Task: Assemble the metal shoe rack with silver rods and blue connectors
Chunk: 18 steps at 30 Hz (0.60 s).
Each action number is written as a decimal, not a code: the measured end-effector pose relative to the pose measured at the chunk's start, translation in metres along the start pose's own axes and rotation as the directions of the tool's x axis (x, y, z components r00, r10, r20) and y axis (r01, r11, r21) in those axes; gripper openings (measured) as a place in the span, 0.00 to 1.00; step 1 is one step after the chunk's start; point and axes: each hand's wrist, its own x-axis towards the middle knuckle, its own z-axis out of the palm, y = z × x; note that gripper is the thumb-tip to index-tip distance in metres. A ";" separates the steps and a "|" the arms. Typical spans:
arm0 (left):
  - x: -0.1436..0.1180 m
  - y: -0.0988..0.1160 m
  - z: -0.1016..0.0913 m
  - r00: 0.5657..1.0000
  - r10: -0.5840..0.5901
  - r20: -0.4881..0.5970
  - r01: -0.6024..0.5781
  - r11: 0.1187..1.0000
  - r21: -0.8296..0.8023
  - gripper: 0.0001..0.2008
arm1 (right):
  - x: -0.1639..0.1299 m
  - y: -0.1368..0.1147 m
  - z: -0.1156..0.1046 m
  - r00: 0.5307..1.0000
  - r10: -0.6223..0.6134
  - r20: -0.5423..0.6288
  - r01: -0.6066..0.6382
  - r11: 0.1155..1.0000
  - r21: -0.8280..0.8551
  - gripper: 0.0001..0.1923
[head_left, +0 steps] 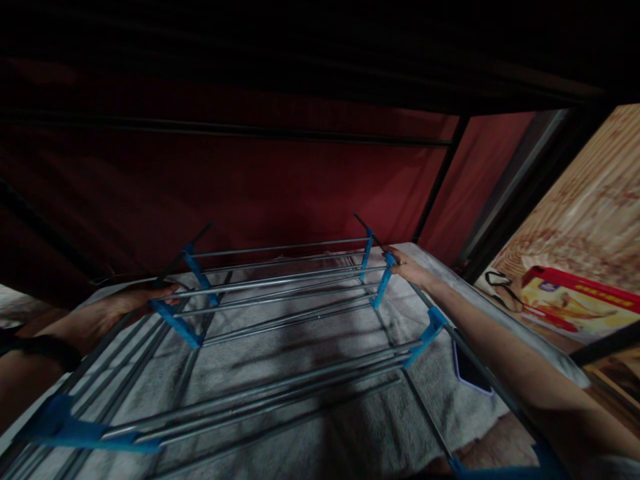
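Observation:
A metal rack (280, 287) of thin silver rods and blue plastic brackets lies over a grey-white cloth (320, 347). My left hand (125, 303) grips the rack's left side by a blue bracket (175, 323). My right hand (407, 265) is closed on the right side bar next to another blue bracket (384, 283). Both arms reach forward along the rack's side bars. A dark band sits on my left wrist.
A dark red fabric wall (280, 180) with black frame poles (440, 177) closes the back. A wooden panel (595, 200) stands at the right, with a red and yellow box (575, 300) in front of it. A dark flat object (470, 373) lies on the cloth.

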 end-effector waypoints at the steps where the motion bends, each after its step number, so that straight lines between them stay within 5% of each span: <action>1: 0.002 -0.001 -0.001 0.998 -0.038 0.049 0.041 0.997 -0.064 0.06 | -0.001 -0.001 -0.001 1.000 0.001 0.012 -0.001 1.000 -0.008 0.44; 10: 0.003 0.000 -0.002 0.996 -0.043 0.082 0.058 0.981 -0.186 0.12 | 0.002 -0.004 -0.002 0.998 0.024 0.050 -0.012 0.973 -0.229 0.30; 14: -0.001 0.003 0.000 0.993 -0.062 0.105 0.087 0.962 -0.258 0.20 | 0.006 0.000 0.000 0.999 -0.020 0.031 0.026 0.979 -0.200 0.22; 18: 0.001 0.002 -0.003 0.992 -0.076 0.101 0.100 0.958 -0.268 0.25 | 0.007 0.003 0.001 1.000 -0.020 0.005 0.021 0.980 -0.197 0.28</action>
